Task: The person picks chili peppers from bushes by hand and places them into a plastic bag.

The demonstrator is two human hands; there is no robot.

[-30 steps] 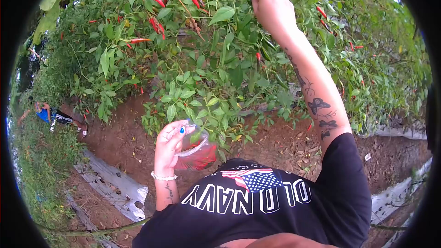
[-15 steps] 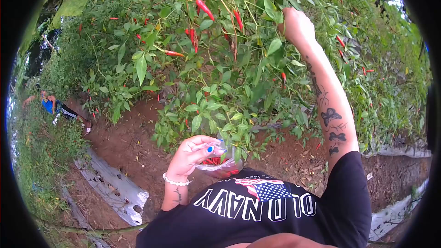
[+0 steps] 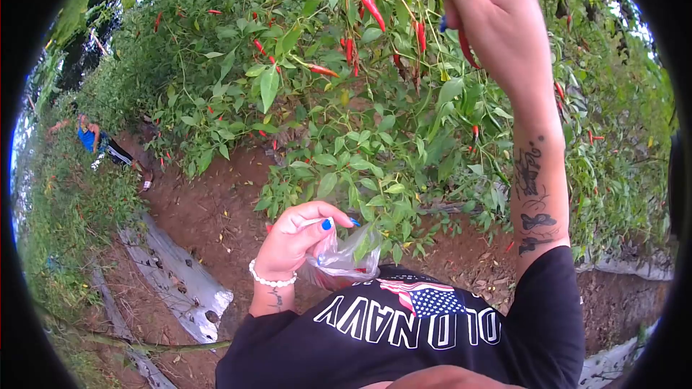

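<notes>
Clear plastic bag (image 3: 349,263) hangs open in front of the black shirt, some red showing through its side. My left hand (image 3: 295,238), with blue nails and a bead bracelet, pinches the bag's rim. High at the top edge, my right hand (image 3: 504,29) is beside the chili plant, partly cut off by the frame. A red chili pepper (image 3: 467,50) sticks out below its curled fingers, against the palm. Nearby on the plant hang other ripe chilies, among them a large red one (image 3: 373,12) and an orange-red one (image 3: 322,70).
Leafy chili plants (image 3: 346,151) fill the space ahead. Brown soil (image 3: 209,202) lies below, with a torn silver plastic sheet (image 3: 173,281) at lower left. A person in blue (image 3: 90,137) is among the plants at far left. A thin branch (image 3: 166,348) crosses the lower left.
My right hand has risen out of the foliage toward the top edge, and a red chili now shows in it. The bag's mouth looks wider. The view has shifted slightly.
</notes>
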